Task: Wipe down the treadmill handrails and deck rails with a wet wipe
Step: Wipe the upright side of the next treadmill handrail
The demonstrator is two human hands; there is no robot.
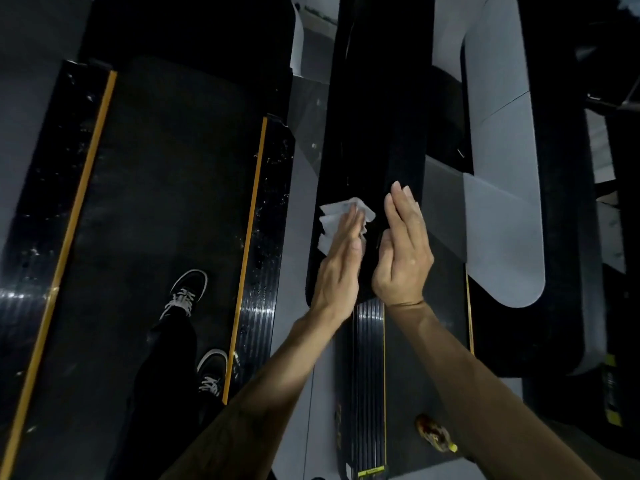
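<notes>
A white wet wipe (337,216) lies crumpled on the black handrail (374,133) that runs away from me at centre. My left hand (341,261) presses flat on the wipe with straight fingers. My right hand (403,247) rests beside it on the same handrail, fingers straight and together, holding nothing. Below the hands a ribbed black deck rail (369,368) shows between my forearms. The treadmill belt (166,188) on the left has wet, speckled deck rails (268,216) edged with yellow strips.
My two feet in black sneakers (188,292) stand on the left belt. A grey and black frame of the neighbouring treadmill (502,209) fills the right side. A small brownish object (433,433) lies on the grey floor at the lower right.
</notes>
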